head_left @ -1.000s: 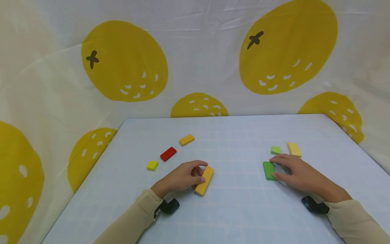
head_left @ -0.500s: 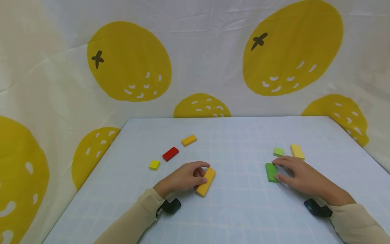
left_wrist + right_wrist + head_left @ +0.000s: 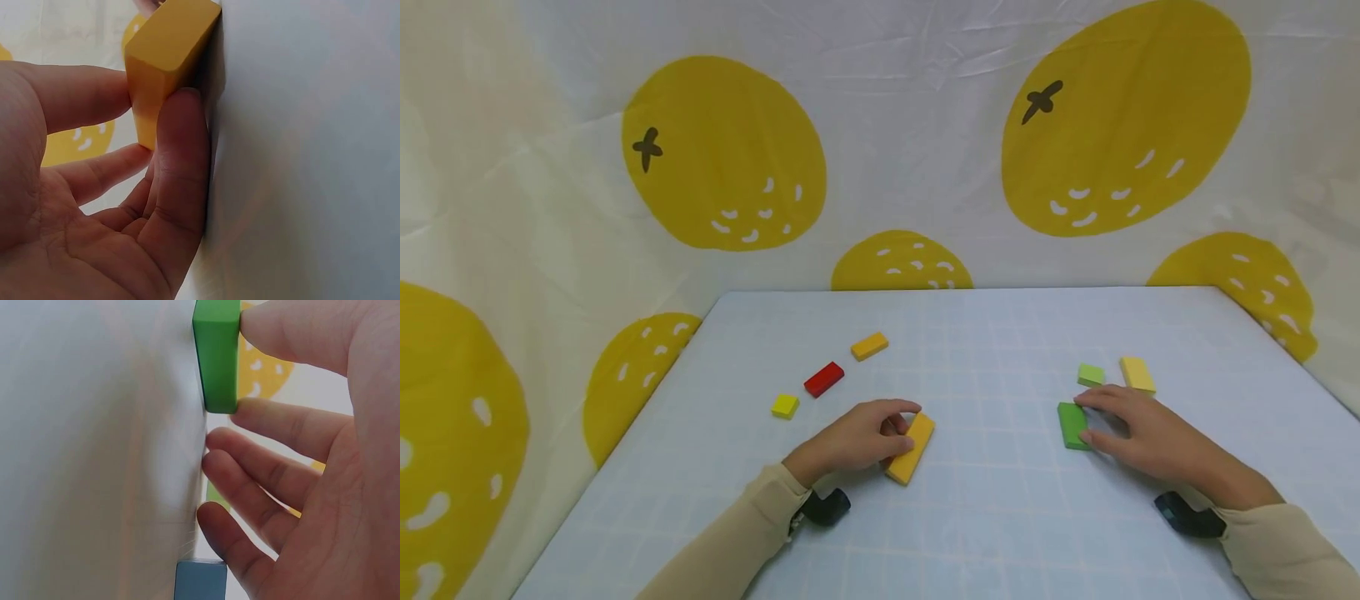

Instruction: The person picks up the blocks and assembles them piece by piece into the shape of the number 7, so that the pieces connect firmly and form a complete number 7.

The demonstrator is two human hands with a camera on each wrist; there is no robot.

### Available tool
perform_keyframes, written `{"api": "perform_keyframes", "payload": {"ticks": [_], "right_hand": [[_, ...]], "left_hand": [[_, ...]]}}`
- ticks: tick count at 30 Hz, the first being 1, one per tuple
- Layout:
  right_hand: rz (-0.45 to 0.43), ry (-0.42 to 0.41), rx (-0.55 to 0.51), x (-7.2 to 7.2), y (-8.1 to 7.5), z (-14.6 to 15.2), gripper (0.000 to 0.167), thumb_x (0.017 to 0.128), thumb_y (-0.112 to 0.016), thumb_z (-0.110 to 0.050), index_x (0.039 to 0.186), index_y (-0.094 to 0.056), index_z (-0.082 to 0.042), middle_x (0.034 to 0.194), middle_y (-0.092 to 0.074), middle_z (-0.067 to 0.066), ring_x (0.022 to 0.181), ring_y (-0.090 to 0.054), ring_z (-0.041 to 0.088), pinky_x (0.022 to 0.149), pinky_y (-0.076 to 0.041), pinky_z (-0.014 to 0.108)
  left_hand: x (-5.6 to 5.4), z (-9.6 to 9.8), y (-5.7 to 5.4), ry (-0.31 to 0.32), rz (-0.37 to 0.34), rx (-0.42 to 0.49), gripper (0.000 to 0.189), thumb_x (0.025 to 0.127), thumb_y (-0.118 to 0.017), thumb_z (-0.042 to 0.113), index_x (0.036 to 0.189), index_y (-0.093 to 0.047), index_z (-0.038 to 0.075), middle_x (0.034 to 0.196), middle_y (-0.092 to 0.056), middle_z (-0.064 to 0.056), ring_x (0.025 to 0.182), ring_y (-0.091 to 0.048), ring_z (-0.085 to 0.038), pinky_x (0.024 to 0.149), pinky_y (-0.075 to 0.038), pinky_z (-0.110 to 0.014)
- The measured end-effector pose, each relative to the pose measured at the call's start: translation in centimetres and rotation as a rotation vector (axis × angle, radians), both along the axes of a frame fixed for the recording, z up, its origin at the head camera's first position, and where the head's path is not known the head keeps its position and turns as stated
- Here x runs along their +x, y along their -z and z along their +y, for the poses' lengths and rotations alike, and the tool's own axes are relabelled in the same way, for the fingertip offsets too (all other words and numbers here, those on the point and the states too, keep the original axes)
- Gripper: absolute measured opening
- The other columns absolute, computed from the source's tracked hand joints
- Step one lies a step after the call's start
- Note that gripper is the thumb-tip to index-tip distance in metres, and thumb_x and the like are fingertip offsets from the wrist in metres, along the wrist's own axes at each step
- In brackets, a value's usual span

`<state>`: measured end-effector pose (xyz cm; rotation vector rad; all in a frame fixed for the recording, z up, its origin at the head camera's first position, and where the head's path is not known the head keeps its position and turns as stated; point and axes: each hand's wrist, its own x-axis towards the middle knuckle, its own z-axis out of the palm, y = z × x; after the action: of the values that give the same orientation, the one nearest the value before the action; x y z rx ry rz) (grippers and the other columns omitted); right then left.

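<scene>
My left hand [image 3: 865,435] pinches an orange-yellow block [image 3: 911,450] that lies slanted on the table. In the left wrist view the thumb presses the top of this block [image 3: 169,40], with fingertips at its end and lower side. To the right, my right hand [image 3: 1138,429] holds a green block [image 3: 1072,426] between thumb and index fingertip. The right wrist view has the thumb on the green block's [image 3: 219,362] upper face and the index finger at its near corner. The other right fingers are loosely bent beside the tabletop.
Left of centre lie a small yellow block [image 3: 785,407], a red block [image 3: 824,379] and an orange block [image 3: 869,346]. Beyond the right hand are a light green block [image 3: 1091,375] and a pale yellow block [image 3: 1138,375]. A blue block [image 3: 201,580] shows near the right little finger.
Everything in the head view has shifted slightly to the right together. Both hands keep the same hold on their blocks, and the blocks keep their places relative to one another.
</scene>
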<state>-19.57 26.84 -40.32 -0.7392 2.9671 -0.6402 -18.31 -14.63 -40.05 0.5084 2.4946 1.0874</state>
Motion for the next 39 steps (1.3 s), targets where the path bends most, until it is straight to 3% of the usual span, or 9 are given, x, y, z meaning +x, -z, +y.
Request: {"api": "perform_keyframes", "payload": {"ticks": [10, 18, 39], "right_hand": [[0.017, -0.024, 0.001, -0.37, -0.35, -0.38, 0.056, 0.093, -0.069, -0.047, 0.133, -0.063, -0.009, 0.136, -0.058, 0.015, 0.128, -0.047, 0.041, 0.1, -0.038, 0.065], [0.018, -0.015, -0.001, -0.17, -0.3, -0.18, 0.056, 0.093, -0.068, -0.048, 0.133, -0.063, -0.009, 0.135, -0.058, 0.015, 0.129, -0.046, 0.042, 0.1, -0.037, 0.065], [0.012, -0.01, -0.018, 0.3, 0.22, 0.32, 0.057, 0.094, -0.066, -0.05, 0.134, -0.062, -0.01, 0.137, -0.057, 0.013, 0.132, -0.044, 0.041, 0.101, -0.036, 0.065]], "left_hand": [[0.02, -0.15, 0.28, -0.037, -0.026, 0.01, 0.046, 0.095, -0.071, 0.025, 0.139, -0.058, 0.02, 0.101, -0.061, 0.003, 0.084, -0.063, -0.016, 0.072, -0.056, -0.029], [-0.08, -0.1, 0.11, -0.004, -0.002, 0.012, 0.039, 0.095, -0.07, 0.023, 0.133, -0.061, 0.02, 0.098, -0.062, 0.003, 0.08, -0.063, -0.016, 0.07, -0.056, -0.029], [0.01, 0.2, -0.07, 0.05, 0.038, -0.038, 0.049, 0.092, -0.073, 0.025, 0.138, -0.059, 0.019, 0.099, -0.06, 0.007, 0.082, -0.06, -0.013, 0.073, -0.053, -0.027]]}}
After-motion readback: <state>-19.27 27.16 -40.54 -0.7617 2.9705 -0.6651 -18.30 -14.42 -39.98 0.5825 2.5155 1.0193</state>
